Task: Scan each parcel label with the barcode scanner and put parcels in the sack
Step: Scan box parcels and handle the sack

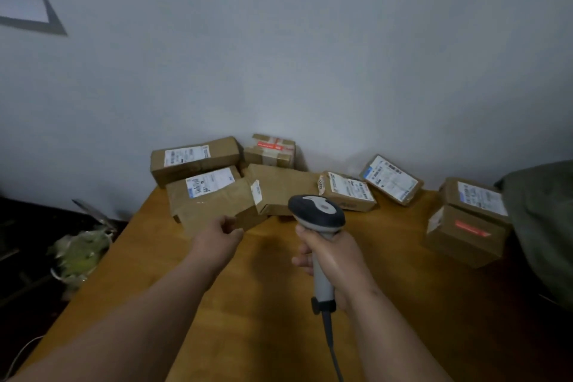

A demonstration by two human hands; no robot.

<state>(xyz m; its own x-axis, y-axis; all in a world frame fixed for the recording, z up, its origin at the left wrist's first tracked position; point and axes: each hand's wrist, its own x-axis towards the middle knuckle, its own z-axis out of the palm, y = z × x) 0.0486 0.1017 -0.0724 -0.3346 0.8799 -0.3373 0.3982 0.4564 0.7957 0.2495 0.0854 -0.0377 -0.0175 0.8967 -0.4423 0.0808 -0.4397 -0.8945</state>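
On the wooden table (403, 304), nearest its front-left parcel (214, 200): your left hand (218, 234) is reaching to that parcel's near edge, fingers loosely curled, gripping nothing yet. Your right hand (333, 253) is holding the barcode scanner (316, 211) wrapped firmly at the handle, head raised just right of the same parcel. Label (209, 181) is facing up on its top; you are best steadying the box and aiming squarely there. Sack (542, 226) is lying well right of it.
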